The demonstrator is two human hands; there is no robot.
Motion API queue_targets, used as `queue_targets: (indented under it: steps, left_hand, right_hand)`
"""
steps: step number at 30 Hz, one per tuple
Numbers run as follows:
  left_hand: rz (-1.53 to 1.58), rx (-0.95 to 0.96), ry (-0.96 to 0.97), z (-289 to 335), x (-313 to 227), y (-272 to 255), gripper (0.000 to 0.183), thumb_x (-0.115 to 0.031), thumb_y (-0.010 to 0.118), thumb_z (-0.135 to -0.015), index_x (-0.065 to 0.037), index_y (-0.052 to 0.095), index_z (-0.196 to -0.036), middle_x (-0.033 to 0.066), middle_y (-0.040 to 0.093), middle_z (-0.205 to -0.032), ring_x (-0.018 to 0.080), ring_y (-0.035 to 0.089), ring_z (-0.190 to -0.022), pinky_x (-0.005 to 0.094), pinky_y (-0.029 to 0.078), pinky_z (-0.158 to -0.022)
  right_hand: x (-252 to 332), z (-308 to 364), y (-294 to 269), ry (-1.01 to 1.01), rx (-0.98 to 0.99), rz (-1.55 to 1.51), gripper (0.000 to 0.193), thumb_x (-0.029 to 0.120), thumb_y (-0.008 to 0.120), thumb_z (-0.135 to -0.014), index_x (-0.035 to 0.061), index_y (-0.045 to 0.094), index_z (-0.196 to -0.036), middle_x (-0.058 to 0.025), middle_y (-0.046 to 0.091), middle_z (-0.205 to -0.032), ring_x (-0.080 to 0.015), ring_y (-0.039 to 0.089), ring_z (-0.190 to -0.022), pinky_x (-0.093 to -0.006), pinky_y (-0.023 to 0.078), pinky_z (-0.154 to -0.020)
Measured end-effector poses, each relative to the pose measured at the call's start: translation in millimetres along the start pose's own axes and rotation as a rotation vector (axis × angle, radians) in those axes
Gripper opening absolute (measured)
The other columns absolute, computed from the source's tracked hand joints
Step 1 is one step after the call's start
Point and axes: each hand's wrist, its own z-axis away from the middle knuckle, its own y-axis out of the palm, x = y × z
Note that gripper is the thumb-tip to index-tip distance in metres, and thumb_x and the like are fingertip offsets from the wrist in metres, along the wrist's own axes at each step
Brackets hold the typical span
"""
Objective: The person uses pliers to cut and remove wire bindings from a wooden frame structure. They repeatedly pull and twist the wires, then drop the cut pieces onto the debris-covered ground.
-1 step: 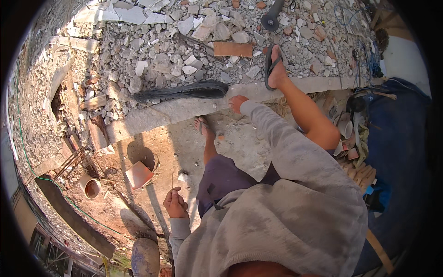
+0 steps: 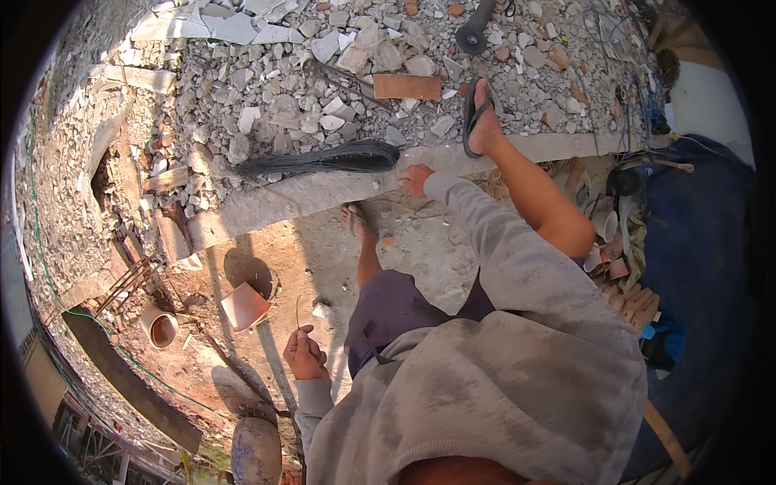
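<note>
My left hand (image 2: 305, 356) is closed at the lower left, above the dirt floor. A thin brown wire (image 2: 297, 310) stands up from between its thumb and fingers. My right hand (image 2: 415, 179) is at the concrete ledge (image 2: 315, 196), its fingers curled. What it holds, if anything, is too small to make out. Just left of the right hand lies a long looped bundle of dark wire (image 2: 356, 157), resting along the ledge and the rubble. My right foot in a dark flip-flop (image 2: 472, 121) is up on the ledge; the left one is below it.
Broken concrete rubble (image 2: 283, 105) covers the far side, with a flat brick (image 2: 407, 86) on it. At left are a clay pot (image 2: 159, 327), a square clay piece (image 2: 244, 307) and a green cord (image 2: 145, 373). A dark blue sheet (image 2: 703, 267) hangs at right.
My right hand has shifted slightly down and left, and its fingers are more curled. The left hand has moved a little left with the wire, which has tilted left.
</note>
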Motion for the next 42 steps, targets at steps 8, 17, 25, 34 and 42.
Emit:
queue_targets:
  steps: [8,17,25,34,42]
  left_hand:
    - [0.375,0.197,0.257,-11.9,-90.7,21.8,0.024,-0.031,0.054,-0.105,-0.008,0.057,-0.107,0.0,0.053,-0.069,0.0078,0.04,-0.051,0.023,0.033,-0.044]
    - [0.473,0.037,0.315,-6.8,-115.2,80.6,0.035,-0.029,0.039,-0.108,-0.002,0.05,-0.127,0.0194,0.062,-0.124,0.0351,0.064,-0.112,0.0613,0.056,-0.095]
    - [0.522,-0.144,0.466,-26.5,-118.9,47.2,0.025,-0.021,0.042,-0.108,-0.004,0.056,-0.119,-0.0011,0.048,-0.071,0.0068,0.037,-0.05,0.0237,0.029,-0.04]
    - [-0.433,-0.451,1.096,-21.2,-59.7,20.7,0.027,-0.018,0.049,-0.105,0.002,0.067,-0.101,0.0132,0.066,-0.078,0.0193,0.061,-0.066,0.0319,0.048,-0.064]
    - [-0.209,-0.148,0.532,34.9,30.2,16.4,0.024,-0.018,0.054,-0.104,0.001,0.068,-0.104,0.0104,0.069,-0.081,0.0123,0.06,-0.063,0.0272,0.045,-0.056]
  right_hand:
    - [98.1,147.0,-234.3,-0.192,-0.42,-0.569,0.029,0.022,0.057,-0.102,-0.0009,0.075,-0.099,0.002,0.05,-0.058,-0.0042,0.043,-0.053,-0.0235,0.034,-0.051]
    - [262.7,210.0,-52.7,-0.489,-0.276,-0.266,0.02,0.016,0.06,-0.092,-0.0006,0.063,-0.081,-0.0241,0.063,-0.074,-0.0443,0.064,-0.071,-0.0499,0.049,-0.064]
    - [272.7,186.4,51.0,-0.6,0.276,-0.124,0.023,0.02,0.064,-0.088,-0.001,0.068,-0.097,-0.0251,0.067,-0.083,-0.0458,0.066,-0.081,-0.05,0.053,-0.076]
    - [318.8,167.9,-26.9,-0.657,-0.071,-0.736,0.037,0.019,0.074,-0.09,-0.0056,0.063,-0.116,-0.0101,0.069,-0.089,-0.0179,0.067,-0.076,-0.0324,0.053,-0.066]
    - [318.3,178.2,-23.6,-0.157,0.141,-1.08,0.016,0.012,0.067,-0.095,-0.0034,0.07,-0.092,-0.0059,0.067,-0.071,-0.0107,0.062,-0.058,-0.0254,0.05,-0.052]
